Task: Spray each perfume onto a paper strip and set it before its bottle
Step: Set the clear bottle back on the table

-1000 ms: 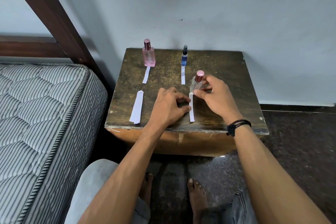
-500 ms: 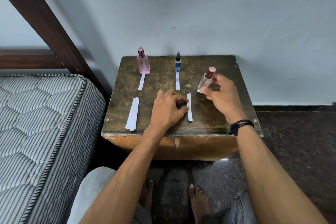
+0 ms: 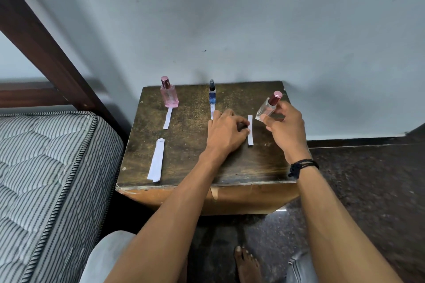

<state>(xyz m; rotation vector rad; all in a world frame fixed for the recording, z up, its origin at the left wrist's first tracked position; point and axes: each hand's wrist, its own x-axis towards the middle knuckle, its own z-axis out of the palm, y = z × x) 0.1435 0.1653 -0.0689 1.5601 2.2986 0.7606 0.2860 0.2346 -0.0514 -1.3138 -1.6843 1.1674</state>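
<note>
Gripping the tilted clear perfume bottle near the bench's right edge, the right hand stood just right of the paper strip, which lay front-to-back, pinched by the left hand.

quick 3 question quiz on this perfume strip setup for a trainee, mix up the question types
1. True or false: the clear bottle stands upright on the table.
2. Pick one. A strip already lies before: A) the pink bottle only; B) the pink bottle and the blue bottle; C) no bottle.
3. Fill in: the left hand pinches the ____.

Key:
1. False. The right hand holds it tilted.
2. B.
3. The loose strip beside the clear bottle.
</note>
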